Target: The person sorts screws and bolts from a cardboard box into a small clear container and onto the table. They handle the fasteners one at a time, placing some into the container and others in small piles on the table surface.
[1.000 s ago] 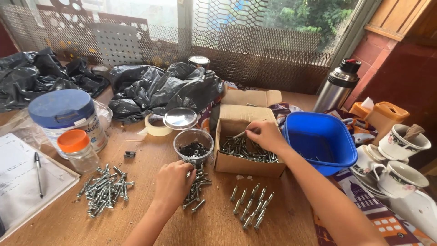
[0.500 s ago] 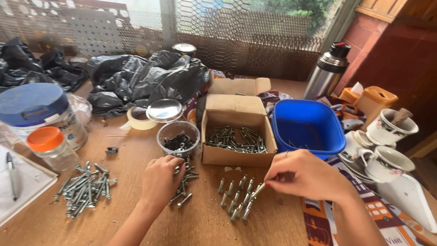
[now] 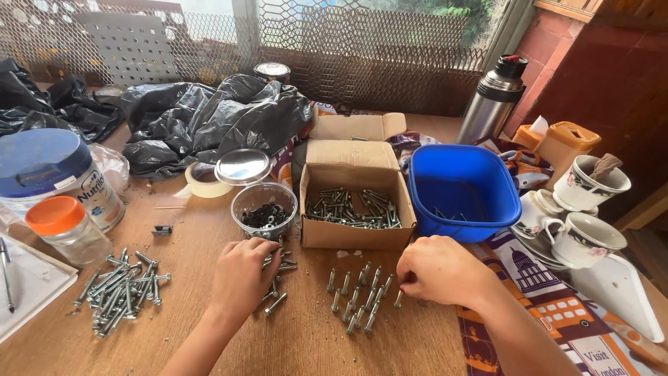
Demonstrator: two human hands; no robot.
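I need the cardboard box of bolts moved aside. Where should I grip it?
Take the box by its two short side walls, coming from above with one hand on each. It is open-topped and loaded with bolts, so keep it level. The rear flap folds back loose; I would not lift by it.

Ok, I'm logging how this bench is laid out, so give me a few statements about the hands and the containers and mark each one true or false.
1. The cardboard box holds bolts. True.
2. The right hand is inside the blue tub. False: it rests on the table at the row of bolts, in front of the box.
3. The left hand lies on loose bolts just in front of the clear jar of dark washers. True.
4. The orange-lidded jar lies tipped on its side. False: it stands upright.
5. The steel flask stands behind the blue tub. True.
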